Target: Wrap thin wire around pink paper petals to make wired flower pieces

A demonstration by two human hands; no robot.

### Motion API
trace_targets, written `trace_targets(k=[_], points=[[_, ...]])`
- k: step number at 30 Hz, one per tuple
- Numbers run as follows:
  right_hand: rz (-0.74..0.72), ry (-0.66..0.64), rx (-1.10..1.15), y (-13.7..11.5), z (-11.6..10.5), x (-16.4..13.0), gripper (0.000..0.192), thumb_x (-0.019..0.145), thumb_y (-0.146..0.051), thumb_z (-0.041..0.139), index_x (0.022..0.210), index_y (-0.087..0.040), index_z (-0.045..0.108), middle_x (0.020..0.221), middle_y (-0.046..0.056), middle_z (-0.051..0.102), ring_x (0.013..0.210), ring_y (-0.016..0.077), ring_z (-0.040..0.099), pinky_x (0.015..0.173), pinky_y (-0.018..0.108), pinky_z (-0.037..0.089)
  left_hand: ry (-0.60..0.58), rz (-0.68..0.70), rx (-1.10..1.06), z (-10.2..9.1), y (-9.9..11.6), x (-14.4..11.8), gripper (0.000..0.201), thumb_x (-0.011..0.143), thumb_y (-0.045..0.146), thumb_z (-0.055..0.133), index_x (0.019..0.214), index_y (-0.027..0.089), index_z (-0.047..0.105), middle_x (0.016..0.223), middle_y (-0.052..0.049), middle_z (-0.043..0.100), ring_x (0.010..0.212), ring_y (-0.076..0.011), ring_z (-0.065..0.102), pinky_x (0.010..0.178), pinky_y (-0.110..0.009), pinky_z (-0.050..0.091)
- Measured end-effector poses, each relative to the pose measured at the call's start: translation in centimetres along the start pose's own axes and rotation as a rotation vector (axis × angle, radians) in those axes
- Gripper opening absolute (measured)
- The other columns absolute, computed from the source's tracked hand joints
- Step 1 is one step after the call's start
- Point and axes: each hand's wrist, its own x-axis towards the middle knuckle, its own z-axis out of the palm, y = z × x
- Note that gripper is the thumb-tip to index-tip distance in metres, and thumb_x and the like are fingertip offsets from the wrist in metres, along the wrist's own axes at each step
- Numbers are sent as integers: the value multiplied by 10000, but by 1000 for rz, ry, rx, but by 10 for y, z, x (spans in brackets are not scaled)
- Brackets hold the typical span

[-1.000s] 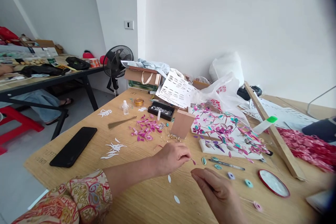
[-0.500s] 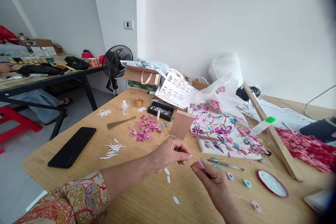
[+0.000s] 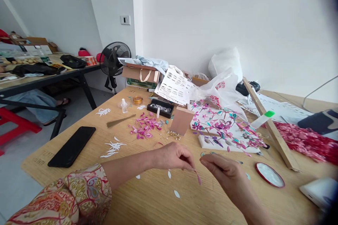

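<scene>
A slim, pointed pink paper petal [image 3: 198,177] hangs pinched in the left hand [image 3: 173,155] fingers, right hand [image 3: 227,174] loose.

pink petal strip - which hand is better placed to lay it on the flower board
Probably the right hand. It lies between the pink petal strip and the flower board, nearer the board. The left hand pinches the strip's top and would have to reach past the right.
</scene>
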Motion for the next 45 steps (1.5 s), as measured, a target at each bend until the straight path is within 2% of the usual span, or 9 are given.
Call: trace_targets(k=[4, 9, 15, 21, 25, 29, 32, 40, 45], points=[[93, 41, 208, 12, 17, 3, 284, 790, -392, 478, 648, -182, 607, 614, 7, 597, 582, 141, 531, 535, 216, 424, 125, -154, -471, 2, 3, -1, 166, 602, 255, 667, 634, 111, 590, 539, 36, 504, 496, -50, 448, 510, -185, 341], [105, 128, 191, 12, 47, -7, 301, 796, -392, 468, 625, -177, 590, 554, -14, 539, 525, 125, 493, 480, 205, 388, 315, -124, -557, 5, -4, 3, 201, 603, 277, 667, 652, 107, 573, 539, 38, 503, 493, -48, 448, 511, -182, 341], [-46, 107, 35, -5, 46, -16, 252, 837, -316, 419, 734, -198, 617, 624, 20, 603, 558, 133, 555, 501, 200, 416, 416, 18, 41, 6, -15, 10, 42, 688, 149, 577, 665, 120, 598, 622, 10, 523, 592, -82, 477, 571, -198, 369], [-70, 54, -103, -9, 10, -8, 254, 835, -322, 414, 738, -221, 626, 663, 37, 615, 583, 147, 553, 526, 235, 417, 100, 238, 537, 4, -10, 5, 119, 768, 128, 501, 727, 133, 613, 741, -35, 577, 731, -116, 500, 675, -212, 378], [37, 3, 66, 4, -1, 0, 247, 794, -375, 476, 675, -215, 621, 641, 19, 602, 620, 160, 543, 566, 252, 420, -39, 129, 135, 1, 0, 1, 48, 706, 145, 578, 672, 135, 611, 651, -1, 552, 655, -93, 495, 637, -203, 384], [167, 56, 350, 11, 17, 2, 286, 745, -419, 526, 596, -184, 595, 548, -10, 545, 542, 130, 495, 504, 223, 400, 125, -101, -424, 2, 3, 0, 184, 618, 283, 661, 655, 118, 589, 540, 34, 502, 510, -58, 449, 517, -189, 356], [168, 74, 385, 9, 36, -3, 323, 747, -435, 512, 561, -175, 564, 470, -35, 458, 465, 107, 430, 443, 209, 354, 275, -92, -514, 5, -2, 4, 202, 599, 284, 666, 643, 111, 572, 513, 41, 495, 490, -52, 443, 505, -187, 344], [4, 77, 19, -10, 40, -15, 320, 829, -370, 411, 651, -195, 612, 546, 9, 543, 516, 134, 517, 475, 216, 395, 433, 43, 146, 6, -14, 14, 51, 689, 116, 557, 656, 131, 594, 629, 13, 524, 592, -82, 478, 566, -191, 368], [-74, 93, -99, -13, 14, -11, 289, 822, -350, 429, 681, -213, 640, 559, 26, 573, 543, 151, 534, 497, 238, 405, 173, 218, 604, 5, -12, 10, 120, 773, 144, 498, 733, 147, 612, 750, -30, 568, 737, -121, 508, 673, -215, 377]])
